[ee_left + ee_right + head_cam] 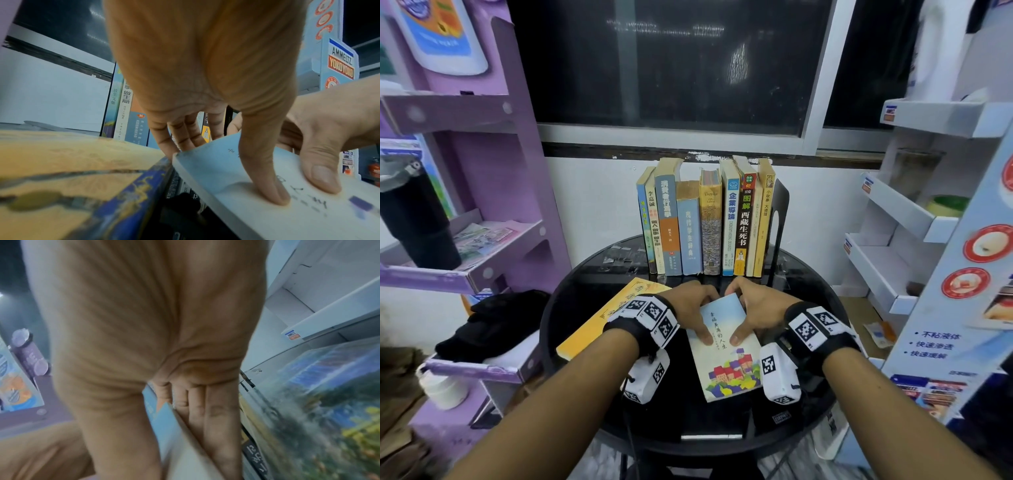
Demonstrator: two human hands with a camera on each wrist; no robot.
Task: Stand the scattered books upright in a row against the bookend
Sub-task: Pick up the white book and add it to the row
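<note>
Table top (pixel 571 308) under my hands: black, glossy, reflective like glass. Pale-blue paperback (pixel 726 346): smooth matt paper cover. Yellow book (pixel 592 325), left: slight sheen. Bookend (pixel 780 212), far right: thin black metal. Side shelves (pixel 914 219): printed cardboard.

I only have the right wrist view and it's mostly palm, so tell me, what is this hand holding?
Observer: The right hand grips a pale blue book with painted houses on its cover; the left hand holds its other side.
Operator: Is the row built yet?
Observer: Nine books stand upright in a row at the back of the table.
Operator: Where's the bookend?
Observer: A black bookend stands at the row's right end.
Operator: Anything else left lying flat?
Observer: A yellow book lies flat under the left wrist.
</note>
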